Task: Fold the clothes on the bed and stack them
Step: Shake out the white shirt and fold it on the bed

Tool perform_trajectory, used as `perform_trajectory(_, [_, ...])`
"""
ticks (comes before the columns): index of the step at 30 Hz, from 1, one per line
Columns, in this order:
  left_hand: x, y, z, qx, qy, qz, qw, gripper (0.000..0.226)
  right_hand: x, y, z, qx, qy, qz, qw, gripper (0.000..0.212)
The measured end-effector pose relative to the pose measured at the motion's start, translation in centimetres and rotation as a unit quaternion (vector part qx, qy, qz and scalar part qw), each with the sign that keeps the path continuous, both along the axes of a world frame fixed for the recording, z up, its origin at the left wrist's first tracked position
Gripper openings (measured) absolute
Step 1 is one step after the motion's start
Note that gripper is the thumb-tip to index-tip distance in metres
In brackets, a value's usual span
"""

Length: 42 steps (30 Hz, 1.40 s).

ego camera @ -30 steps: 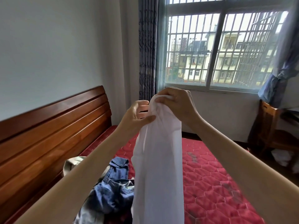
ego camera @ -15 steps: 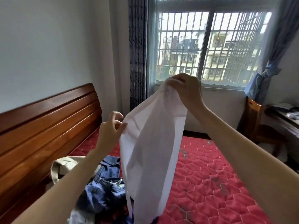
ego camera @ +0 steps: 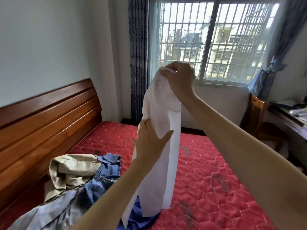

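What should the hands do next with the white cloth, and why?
Probably lower the white garment flat onto the bare red mattress. The right hand pinches its top, the left hand grips its side, so it hangs bunched in mid-air, unfolded.

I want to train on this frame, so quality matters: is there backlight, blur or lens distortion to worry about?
Head view: daylight through the barred window backlights the white garment, though nothing is blown out; the wide-angle lens bows the headboard and stretches both forearms; the left hand and right hand look sharp enough, and the near denim pile is slightly soft.
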<state>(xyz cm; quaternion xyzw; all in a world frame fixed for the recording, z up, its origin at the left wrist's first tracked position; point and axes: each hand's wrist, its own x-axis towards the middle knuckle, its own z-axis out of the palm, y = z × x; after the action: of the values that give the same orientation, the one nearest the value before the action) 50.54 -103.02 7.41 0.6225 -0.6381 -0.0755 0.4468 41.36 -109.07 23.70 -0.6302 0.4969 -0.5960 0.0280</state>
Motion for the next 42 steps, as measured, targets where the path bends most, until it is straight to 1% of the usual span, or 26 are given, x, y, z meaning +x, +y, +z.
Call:
perform_trajectory(1, [-1.0,-0.3,-0.1,0.009,0.011,0.017,1.000,0.092,0.3,0.1,0.0,-0.001,0.002,0.002,1.000,0.009])
perform_trajectory(2, [-1.8,-0.5,-0.2,0.017,0.022,0.035,0.999,0.099,0.7,0.2,0.0,-0.003,0.006,0.003,1.000,0.008])
perform_trajectory(3, [-2.5,-0.8,-0.2,0.021,0.036,0.054,0.998,0.101,0.9,0.4,-0.1,-0.007,0.012,0.004,1.000,0.008])
perform_trajectory(4, [-3.0,-1.0,-0.2,0.017,0.050,0.072,0.996,0.098,1.1,0.5,-0.2,-0.012,0.017,0.006,1.000,0.007])
perform_trajectory(6, [-3.1,-1.2,-0.3,-0.010,0.065,0.102,0.993,0.083,0.9,0.8,-0.3,-0.014,0.029,0.009,0.999,0.008])
perform_trajectory(8, [-2.2,-1.0,-0.7,-0.053,0.078,0.096,0.991,0.069,-0.3,0.9,-0.2,-0.012,0.045,0.003,0.999,0.012])
perform_trajectory(10, [0.0,-1.1,-1.5,-0.096,0.082,0.068,0.990,0.061,-2.3,0.7,-0.1,-0.005,0.056,-0.006,0.998,0.015])
perform_trajectory(11, [1.3,-1.2,-1.8,-0.114,0.072,0.050,0.990,0.059,-3.4,0.6,-0.1,0.002,0.054,-0.010,0.998,0.016])
perform_trajectory(14, [4.7,-1.6,-1.8,-0.142,-0.001,-0.023,0.990,0.049,-5.9,0.5,-0.3,0.026,0.021,0.008,0.999,0.013])
perform_trajectory(16, [6.4,-2.1,-1.1,-0.135,-0.030,-0.067,0.988,0.042,-6.8,0.5,-0.5,0.034,0.003,0.036,0.999,0.013])
perform_trajectory(17, [7.2,-2.4,-0.6,-0.123,-0.028,-0.088,0.988,0.037,-7.2,0.6,-0.5,0.037,-0.001,0.050,0.998,0.012])
perform_trajectory(18, [8.0,-2.7,-0.2,-0.100,-0.013,-0.106,0.989,0.032,-7.5,0.7,-0.5,0.041,-0.006,0.065,0.997,0.011])
perform_trajectory(20, [9.4,-3.2,0.8,-0.032,0.054,-0.146,0.987,0.026,-7.9,0.9,-0.5,0.050,-0.017,0.093,0.994,0.007])
perform_trajectory(22, [10.4,-3.7,1.7,0.008,0.108,-0.197,0.974,0.020,-8.3,1.3,-0.5,0.055,-0.024,0.110,0.992,0.005])
perform_trajectory(23, [10.7,-3.9,2.0,0.012,0.116,-0.220,0.969,0.017,-8.4,1.5,-0.5,0.057,-0.027,0.114,0.991,0.006])
perform_trajectory(25, [11.1,-4.0,2.3,0.011,0.105,-0.246,0.963,0.023,-8.8,2.0,-0.6,0.058,-0.033,0.113,0.991,0.010])
perform_trajectory(28, [10.8,-4.3,0.9,0.020,0.050,-0.241,0.969,0.023,-9.1,2.8,-1.3,0.064,-0.038,0.096,0.993,0.006])
perform_trajectory(30, [9.9,-4.1,-1.2,0.037,0.042,-0.233,0.971,0.021,-9.2,3.4,-2.5,0.084,-0.034,0.085,0.992,0.006])
perform_trajectory(32, [8.7,-3.4,-3.1,0.052,0.056,-0.221,0.972,0.019,-9.5,4.0,-4.3,0.115,-0.019,0.063,0.991,0.005])
perform_trajectory(34, [7.9,-2.4,-3.8,0.050,0.099,-0.196,0.974,0.016,-10.3,5.1,-5.6,0.129,-0.013,0.034,0.991,0.003])
perform_trajectory(36, [7.7,-1.2,-3.2,0.004,0.146,-0.182,0.972,0.011,-11.8,6.6,-5.9,0.092,-0.029,0.012,0.995,0.003])
perform_trajectory(38, [7.4,0.2,-2.6,-0.058,0.144,-0.173,0.973,0.021,-13.9,8.3,-5.8,0.032,-0.054,0.001,0.998,0.004])
perform_trajectory(39, [6.9,1.1,-2.6,-0.067,0.139,-0.168,0.974,0.021,-14.9,9.3,-6.0,0.015,-0.052,-0.004,0.999,0.006])
perform_trajectory(40, [6.2,2.1,-2.8,-0.054,0.134,-0.165,0.976,0.019,-15.8,10.2,-6.5,0.019,-0.047,-0.005,0.999,0.007])
perform_trajectory(42, [4.2,4.1,-3.7,0.001,0.119,-0.164,0.979,0.013,-17.0,12.0,-8.3,0.078,-0.047,0.005,0.996,0.005])
